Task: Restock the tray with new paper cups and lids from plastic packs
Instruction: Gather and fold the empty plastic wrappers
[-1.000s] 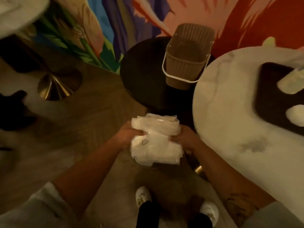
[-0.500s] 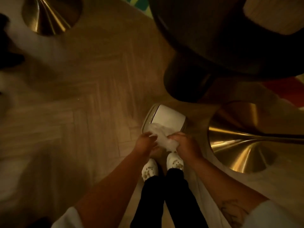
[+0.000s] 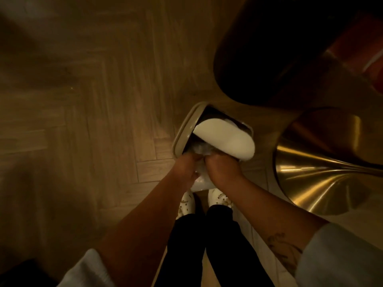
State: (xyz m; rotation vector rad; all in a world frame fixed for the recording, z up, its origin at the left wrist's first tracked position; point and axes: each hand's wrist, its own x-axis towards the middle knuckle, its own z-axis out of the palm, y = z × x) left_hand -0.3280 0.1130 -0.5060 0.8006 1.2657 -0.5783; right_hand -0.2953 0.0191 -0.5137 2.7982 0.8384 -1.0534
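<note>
Dim wood floor [image 3: 83, 125] surrounds a small bin [image 3: 182, 131] with its swing lid [image 3: 226, 137] tipped. Left hand [image 3: 184, 168] and right hand [image 3: 221, 168] both clench crumpled plastic wrap [image 3: 200, 151] at the bin's mouth; it looks light, soft, slippery, best bunched tight.

A wooden herringbone floor [image 3: 99, 112] is seen, on which a small bin [image 3: 182, 135], a brass table base [image 3: 323, 179] and two white shoes [image 3: 187, 205] are set.
</note>
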